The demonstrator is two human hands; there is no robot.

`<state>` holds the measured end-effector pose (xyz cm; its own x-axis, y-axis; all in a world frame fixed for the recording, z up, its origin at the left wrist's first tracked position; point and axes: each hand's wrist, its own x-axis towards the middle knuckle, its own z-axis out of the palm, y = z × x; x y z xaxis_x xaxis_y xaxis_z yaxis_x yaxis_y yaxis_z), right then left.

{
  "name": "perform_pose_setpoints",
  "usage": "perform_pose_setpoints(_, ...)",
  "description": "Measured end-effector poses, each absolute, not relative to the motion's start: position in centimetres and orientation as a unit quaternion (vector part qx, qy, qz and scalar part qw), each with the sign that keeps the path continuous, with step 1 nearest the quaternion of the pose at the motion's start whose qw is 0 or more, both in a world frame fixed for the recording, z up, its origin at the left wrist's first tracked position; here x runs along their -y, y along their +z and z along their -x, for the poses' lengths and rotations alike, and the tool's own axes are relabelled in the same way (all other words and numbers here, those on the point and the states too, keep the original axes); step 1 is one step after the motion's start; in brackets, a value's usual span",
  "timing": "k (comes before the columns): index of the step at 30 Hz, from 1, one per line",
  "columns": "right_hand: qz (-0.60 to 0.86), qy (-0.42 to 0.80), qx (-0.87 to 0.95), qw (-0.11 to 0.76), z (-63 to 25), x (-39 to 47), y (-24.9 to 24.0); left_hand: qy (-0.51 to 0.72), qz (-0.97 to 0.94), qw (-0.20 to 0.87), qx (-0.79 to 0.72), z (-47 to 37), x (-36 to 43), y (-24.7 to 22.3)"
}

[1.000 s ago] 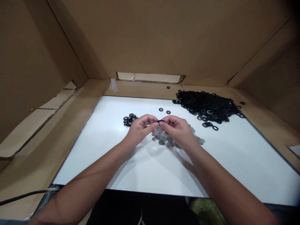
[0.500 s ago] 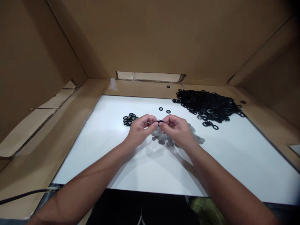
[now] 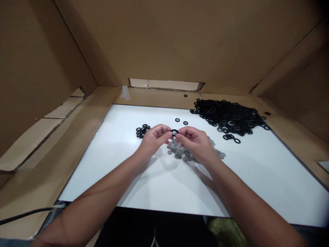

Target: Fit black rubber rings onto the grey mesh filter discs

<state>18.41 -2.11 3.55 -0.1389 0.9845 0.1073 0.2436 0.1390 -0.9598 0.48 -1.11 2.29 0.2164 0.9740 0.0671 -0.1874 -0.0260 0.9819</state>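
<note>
Evidently, fine two-handed work w/ one black ring [image 3: 175, 130], seen in head view.
Head view: L hand [image 3: 154, 138] & R hand [image 3: 197, 140] pinched opposite sides of the ring, fingers & thumbs pressed in; whether a disc sat in its centre, couldn't tell. Step in hand was prob. handling/adjusting that pc; next move seemed to call for light, even pressure, w/o a slip. Re containers: cardboard enclosure [image 3: 154, 44] surrounded the white tabletop [image 3: 164, 192], holding loose pcs: grey discs [image 3: 178, 156] under/near R hand, dark ring heap [image 3: 228, 115] far R, small ring cluster [image 3: 142, 131] beside L hand, plus two ringed pcs [image 3: 177, 120] beyond the hands.
</note>
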Motion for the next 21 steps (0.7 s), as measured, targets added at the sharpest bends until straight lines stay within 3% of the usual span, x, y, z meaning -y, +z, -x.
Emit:
perform_pose_setpoints(12,0.502,0.404,0.652,0.399,-18.52,2.31,3.89,0.468,-0.537,0.592,-0.377,-0.13,1.19,2.43)
perform_pose_setpoints(21,0.384,0.217,0.802,0.404,-19.09,2.14,3.67,0.430,-0.519,0.642,-0.365,0.09,1.02,2.37)
